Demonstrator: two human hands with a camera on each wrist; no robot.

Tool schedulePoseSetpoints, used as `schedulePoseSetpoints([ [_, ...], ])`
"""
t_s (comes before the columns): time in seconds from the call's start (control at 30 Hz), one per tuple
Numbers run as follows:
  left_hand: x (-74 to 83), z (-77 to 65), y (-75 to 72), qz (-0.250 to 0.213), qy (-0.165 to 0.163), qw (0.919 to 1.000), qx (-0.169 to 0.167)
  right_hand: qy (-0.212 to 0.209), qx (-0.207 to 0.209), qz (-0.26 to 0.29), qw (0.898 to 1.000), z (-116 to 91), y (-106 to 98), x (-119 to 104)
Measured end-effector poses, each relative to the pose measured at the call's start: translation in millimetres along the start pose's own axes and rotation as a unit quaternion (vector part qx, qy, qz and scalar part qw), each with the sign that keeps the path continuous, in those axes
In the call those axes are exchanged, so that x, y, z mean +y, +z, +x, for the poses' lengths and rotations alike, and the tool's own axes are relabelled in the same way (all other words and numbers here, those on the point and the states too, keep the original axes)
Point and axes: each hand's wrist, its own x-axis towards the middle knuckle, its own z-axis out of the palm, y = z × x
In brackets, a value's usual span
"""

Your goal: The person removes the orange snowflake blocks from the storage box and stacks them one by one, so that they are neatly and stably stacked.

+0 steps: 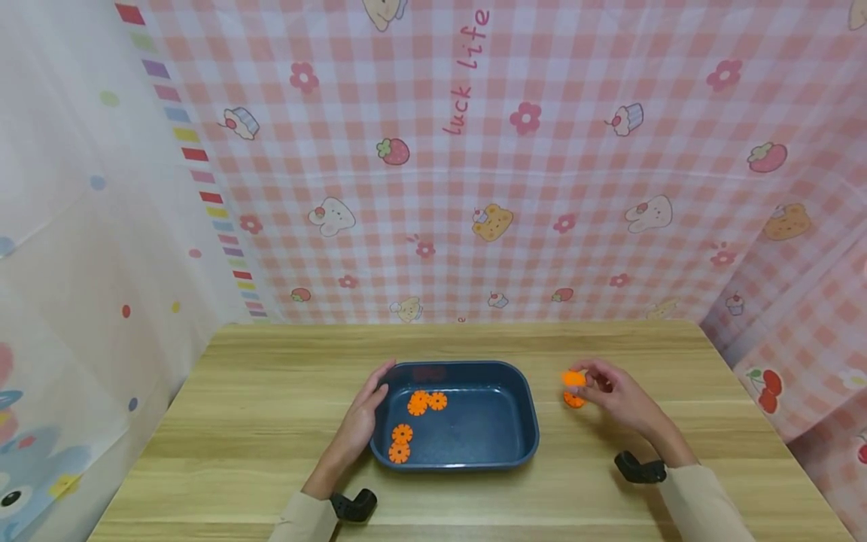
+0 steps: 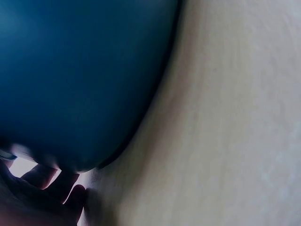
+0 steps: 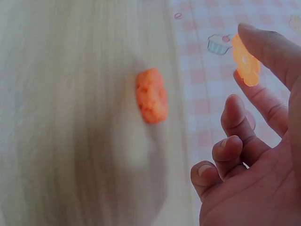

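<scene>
A dark blue rectangular basin (image 1: 460,461) sits on the table, with several orange notched discs (image 1: 403,433) lying flat inside along its left part. My left hand (image 1: 357,421) rests against the basin's left side, its fingers reaching along the outer wall. In the left wrist view, fingertips touch the blue wall (image 2: 84,75). Off to the right of the basin, my right hand (image 1: 619,395) pinches an orange notched disc (image 3: 247,61) between thumb and index finger, the other fingers loosely bent. Just below it, a short stack of orange discs (image 3: 151,96) remains on the wood.
The wooden table (image 1: 271,376) ends at a pink checked cloth (image 1: 433,248) hanging behind it. A pale spotted cloth (image 1: 101,263) hangs at the left. Black wrist-camera mounts (image 1: 640,468) sit at both wrists, above the table surface.
</scene>
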Motion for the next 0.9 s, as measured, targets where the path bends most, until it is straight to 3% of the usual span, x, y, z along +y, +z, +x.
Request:
schedulePoseSetpoints([
  [0.3,-0.4,-0.2,-0.4,0.002,-0.004,1.0000,0.000,0.038,0.003,0.007,0.999,-3,0,17],
  [0.9,-0.7,-0.5,-0.4,0.004,-0.004,1.0000,0.001,0.036,-0.008,0.023,0.999,-6,5,28],
])
